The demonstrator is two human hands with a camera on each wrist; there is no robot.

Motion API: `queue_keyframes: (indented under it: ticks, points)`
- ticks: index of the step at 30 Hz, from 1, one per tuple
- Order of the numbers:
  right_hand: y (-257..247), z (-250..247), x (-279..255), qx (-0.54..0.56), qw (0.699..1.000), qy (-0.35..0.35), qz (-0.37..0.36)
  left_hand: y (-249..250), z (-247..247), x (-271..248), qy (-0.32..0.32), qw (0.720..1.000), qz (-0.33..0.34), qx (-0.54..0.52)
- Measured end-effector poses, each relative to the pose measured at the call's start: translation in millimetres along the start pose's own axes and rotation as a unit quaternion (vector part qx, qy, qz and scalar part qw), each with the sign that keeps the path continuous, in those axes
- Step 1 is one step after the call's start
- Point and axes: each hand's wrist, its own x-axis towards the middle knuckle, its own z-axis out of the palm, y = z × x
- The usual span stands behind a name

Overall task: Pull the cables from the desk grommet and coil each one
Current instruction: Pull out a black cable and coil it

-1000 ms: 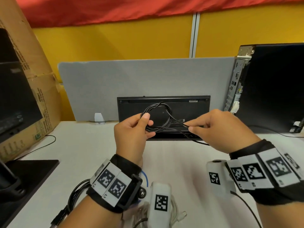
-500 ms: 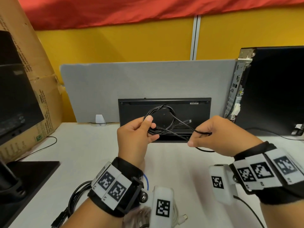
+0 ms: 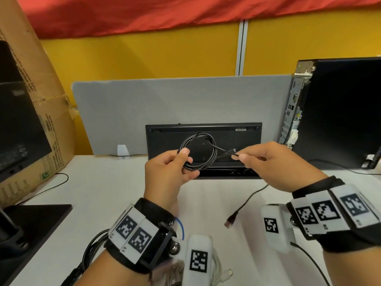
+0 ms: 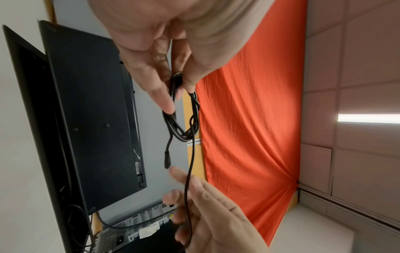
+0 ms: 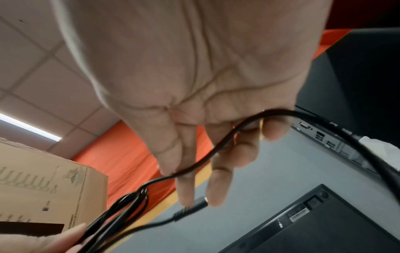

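A person's left hand (image 3: 167, 172) pinches a small coil of thin black cable (image 3: 198, 153) between thumb and fingers, holding the loops upright above a white desk (image 3: 107, 182), in front of the raised black grommet lid (image 3: 233, 139). The right hand (image 3: 274, 164) grips the cable's free run just beside the coil, thumb and forefinger pressed together on the strand, while the other fingers (image 5: 220, 181) reach out straighter under it. One short end of the cable, tipped with a black plug (image 4: 167, 160), hangs loose between the two hands. From the right hand the line drops to the desk and ends in a connector (image 3: 230, 220) lying near the right wrist. The open grommet tray (image 3: 222, 172) sits below the lid, against a grey partition (image 3: 165, 104). A black computer tower (image 3: 340, 112) stands at the right, a cardboard box (image 3: 37, 112) leans at the left with a black monitor stand base (image 3: 37, 221) in front of it. More bundled cables, black (image 3: 92, 250) and white (image 3: 218, 269), lie on the near edge of the desk under the left wrist
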Motion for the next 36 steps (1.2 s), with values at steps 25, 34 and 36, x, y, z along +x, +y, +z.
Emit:
queue_keyframes:
  ticks: [25,34,36]
  points:
    - [-29.7,37.6,3.9,0.421,0.902,0.076,-0.067,-4.6,5.6,-10.8,-0.128,0.991,-0.035,-0.016]
    - [-35.4,37.9,1.6,0.541,0.836,-0.074,0.044,-10.3,2.4,-6.0,-0.123,0.989,-0.08,0.026]
    - [-33.8,35.6,1.6,0.536,0.839,-0.088,0.026,-8.3,1.9,-5.3,-0.113,0.991,-0.07,0.027]
